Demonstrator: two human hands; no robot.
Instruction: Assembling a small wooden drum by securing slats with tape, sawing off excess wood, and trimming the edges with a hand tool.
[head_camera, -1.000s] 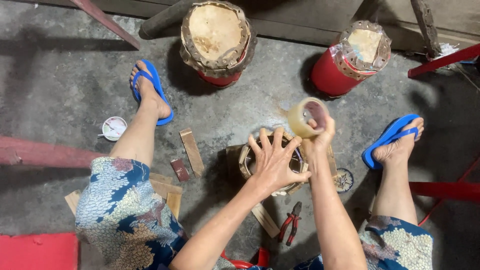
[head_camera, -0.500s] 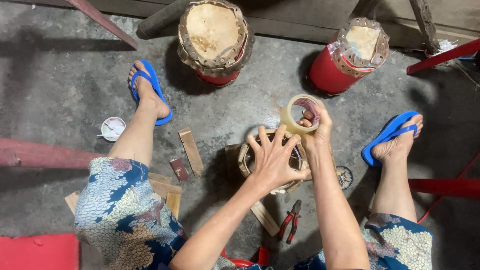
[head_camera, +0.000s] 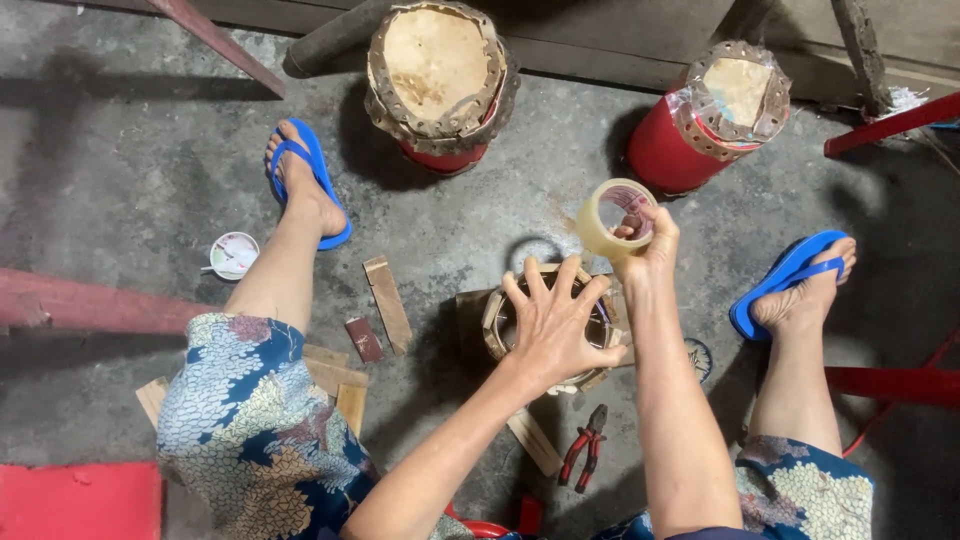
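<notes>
Far left there was a small white cup (head_camera: 233, 254) sitting on the concrete floor (head_camera: 120, 170), just beside a foot in a blue flip-flop (head_camera: 312, 180). A few loose wood strips (head_camera: 387, 303) lay near that leg. Further up, a big red drum (head_camera: 440, 80) stood with its worn skin head facing up.

In the middle, the left hand (head_camera: 548, 325) was spread flat, fingers fanned out, pressing down on top of a small round wooden frame (head_camera: 497, 325) that sat on the floor between the legs. Not curled around it, just palm-down on it.

Just right of that, the right hand (head_camera: 645, 245) was raised above the frame, gripping a roll of clear packing tape (head_camera: 608, 215), fingers hooked through the core.

Red-handled pliers (head_camera: 585, 440) lay on the floor below the hands, between the forearms. Top right there was a second red drum (head_camera: 715, 115) with plastic on its head, and the other blue flip-flop (head_camera: 785, 280) well off to the right.
</notes>
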